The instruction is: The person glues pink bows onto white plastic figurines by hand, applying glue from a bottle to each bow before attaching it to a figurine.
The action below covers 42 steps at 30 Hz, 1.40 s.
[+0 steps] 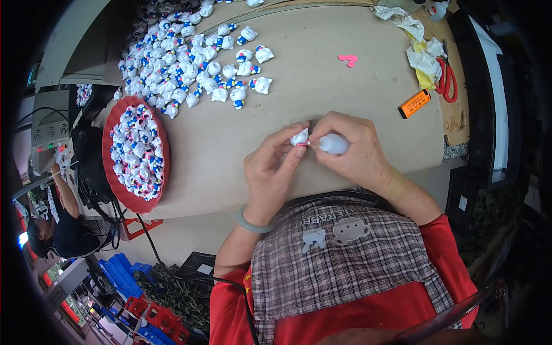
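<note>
Between the thumb and fingers of my left hand (271, 164) is a small white cat-shaped figurine (299, 138), with a bit of pink on its lower side. My right hand (355, 150) grips a small translucent squeeze bottle (334, 144), its narrow tip pointing left and close to the figurine. Whether the tip touches the figurine I cannot tell. Both hands are near the table's front edge. Farther off, a few pink pieces (349, 58) lie on the table (310, 69).
A large pile of white-and-blue figurines (190, 63) covers the far left. A red scalloped tray (150, 204) holds more of them. At right are an orange box-like item (414, 104), red-handled scissors (447, 86) and crumpled wrapping (424, 60). Another person (63, 230) works at far left.
</note>
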### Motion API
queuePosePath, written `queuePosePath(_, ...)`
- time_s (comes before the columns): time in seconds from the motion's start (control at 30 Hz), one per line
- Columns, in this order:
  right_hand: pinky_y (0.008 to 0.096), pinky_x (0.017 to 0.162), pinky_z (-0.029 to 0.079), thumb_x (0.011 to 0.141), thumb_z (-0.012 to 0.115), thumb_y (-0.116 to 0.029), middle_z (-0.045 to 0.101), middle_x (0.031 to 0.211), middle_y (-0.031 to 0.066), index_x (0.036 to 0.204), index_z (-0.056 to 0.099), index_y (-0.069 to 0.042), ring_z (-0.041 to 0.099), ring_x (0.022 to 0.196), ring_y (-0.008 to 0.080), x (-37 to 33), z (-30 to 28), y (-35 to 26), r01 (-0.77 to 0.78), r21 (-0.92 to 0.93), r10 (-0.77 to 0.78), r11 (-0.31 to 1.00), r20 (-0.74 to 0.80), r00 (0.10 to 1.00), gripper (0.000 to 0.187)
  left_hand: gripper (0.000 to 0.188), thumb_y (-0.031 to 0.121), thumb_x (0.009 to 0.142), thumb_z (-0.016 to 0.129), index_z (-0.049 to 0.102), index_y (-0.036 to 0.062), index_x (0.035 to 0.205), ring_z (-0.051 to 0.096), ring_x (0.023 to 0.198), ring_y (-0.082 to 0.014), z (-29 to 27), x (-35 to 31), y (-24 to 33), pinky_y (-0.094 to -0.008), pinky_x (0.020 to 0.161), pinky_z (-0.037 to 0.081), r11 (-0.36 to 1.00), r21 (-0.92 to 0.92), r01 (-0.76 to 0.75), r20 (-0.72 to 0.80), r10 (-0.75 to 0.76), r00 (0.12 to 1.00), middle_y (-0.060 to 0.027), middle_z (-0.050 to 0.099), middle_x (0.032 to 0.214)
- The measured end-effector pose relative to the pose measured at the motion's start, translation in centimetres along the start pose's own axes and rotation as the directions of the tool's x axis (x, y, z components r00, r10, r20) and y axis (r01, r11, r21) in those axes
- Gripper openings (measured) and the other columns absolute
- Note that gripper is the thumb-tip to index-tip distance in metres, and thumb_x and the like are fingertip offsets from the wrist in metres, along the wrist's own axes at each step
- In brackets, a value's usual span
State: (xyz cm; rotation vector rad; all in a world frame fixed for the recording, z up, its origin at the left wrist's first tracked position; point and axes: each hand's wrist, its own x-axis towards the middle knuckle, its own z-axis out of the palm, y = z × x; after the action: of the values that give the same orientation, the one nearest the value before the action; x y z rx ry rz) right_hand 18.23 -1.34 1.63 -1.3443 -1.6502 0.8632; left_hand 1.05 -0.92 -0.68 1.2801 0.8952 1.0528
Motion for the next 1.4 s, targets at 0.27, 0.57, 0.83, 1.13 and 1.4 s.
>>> queuePosePath(0.27,0.0308,0.060,0.050,0.066,0.075,-0.002,0.062,0.077,0.0071,0.079,0.058,-0.006,0.064,0.069,0.0241,-0.3,0.8,0.3,0.189,0.019,-0.186,0.982,-0.105,0.977,0.022,0.027,-0.003,0.086,0.060,0.057,-0.0053,0.113,0.060,0.107,-0.0235,0.0,-0.2,0.0,-0.0319,0.088,0.052,0.997,-0.058,-0.043,-0.008,0.042,0.999,-0.0200,0.060,0.118)
queuePosePath(0.57,0.0288,0.058,0.050,0.067,0.075,0.001,0.062,0.076,0.0059,0.078,0.058,-0.005,0.062,0.066,0.0202,-0.7,1.2,1.0,0.210,0.050,-0.200,0.976,-0.163,0.966,0.021,0.025,-0.003,0.084,0.063,0.059,-0.0040,0.108,0.064,0.102,-0.0270,0.1,-0.4,-0.4,-0.0329,0.086,0.052,0.975,0.135,-0.178,-0.037,0.185,0.982,-0.0215,0.064,0.110)
queuePosePath(0.83,0.0287,0.058,0.049,0.068,0.074,0.000,0.063,0.075,0.0048,0.079,0.059,-0.005,0.064,0.066,0.0209,-0.8,1.4,1.4,0.137,0.086,-0.126,0.987,-0.129,0.984,0.019,0.024,-0.004,0.090,0.056,0.052,-0.0041,0.114,0.059,0.104,-0.0220,-0.5,-0.5,-0.8,-0.0311,0.086,0.050,0.946,0.206,-0.249,0.077,0.238,0.968,-0.0256,0.058,0.117)
queuePosePath(1.13,0.0282,0.059,0.049,0.072,0.071,-0.002,0.063,0.071,0.0065,0.079,0.058,-0.005,0.064,0.065,0.0191,-1.3,2.6,1.4,-0.032,0.201,0.053,0.979,-0.100,0.994,0.015,0.019,0.001,0.087,0.060,0.058,-0.0020,0.106,0.066,0.096,-0.0251,-0.1,-0.6,-0.6,-0.0316,0.082,0.052,0.948,0.240,-0.211,-0.051,0.229,0.972,-0.0187,0.066,0.104)
queuePosePath(1.4,0.0285,0.061,0.051,0.073,0.073,-0.005,0.064,0.077,0.0057,0.085,0.058,-0.006,0.065,0.069,0.0185,-0.8,2.8,1.1,0.008,0.191,0.017,0.982,-0.129,0.991,0.020,0.022,0.004,0.093,0.055,0.050,-0.0038,0.113,0.059,0.106,-0.0213,-0.4,-0.7,-0.2,-0.0316,0.092,0.047,0.995,0.046,-0.087,-0.014,0.088,0.996,-0.0209,0.059,0.115)
